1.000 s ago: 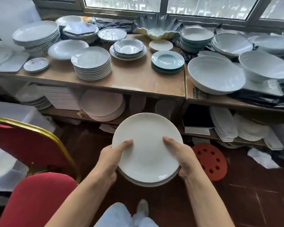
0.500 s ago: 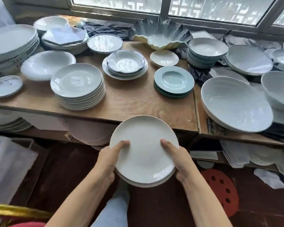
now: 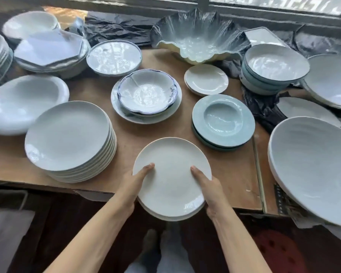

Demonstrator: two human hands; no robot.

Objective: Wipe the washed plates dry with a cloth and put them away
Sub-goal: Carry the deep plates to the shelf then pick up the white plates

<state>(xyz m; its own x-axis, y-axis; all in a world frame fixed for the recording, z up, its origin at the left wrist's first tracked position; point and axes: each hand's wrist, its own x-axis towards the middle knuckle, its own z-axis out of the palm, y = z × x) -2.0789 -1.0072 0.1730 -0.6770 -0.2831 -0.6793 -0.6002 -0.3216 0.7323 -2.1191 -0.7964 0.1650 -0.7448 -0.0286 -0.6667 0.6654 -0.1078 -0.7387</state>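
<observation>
- Change since half a second ago: the small stack of white plates (image 3: 171, 177) has come forward over the near edge of the wooden surface (image 3: 232, 174), whereas a moment earlier it hung short of that edge. Judged meaning: wiping is done for these plates and the putting-away step is in hand.
- Grip: the left hand (image 3: 132, 186) and right hand (image 3: 209, 189) clasp opposite rims of the stack, thumbs on top, remaining fingers hidden beneath.
- Position: whether the stack touches the surface cannot be told.
- Left of the grip: a taller pile of white plates (image 3: 67, 134), a likely destination.
- Beyond the grip: a scalloped blue-rimmed bowl (image 3: 146, 91) nested on a plate, contents none visible.
- Beyond and right: green deep-welled plates (image 3: 222, 119), stacked, apparently holding nothing.
- No cloth is visible.
</observation>
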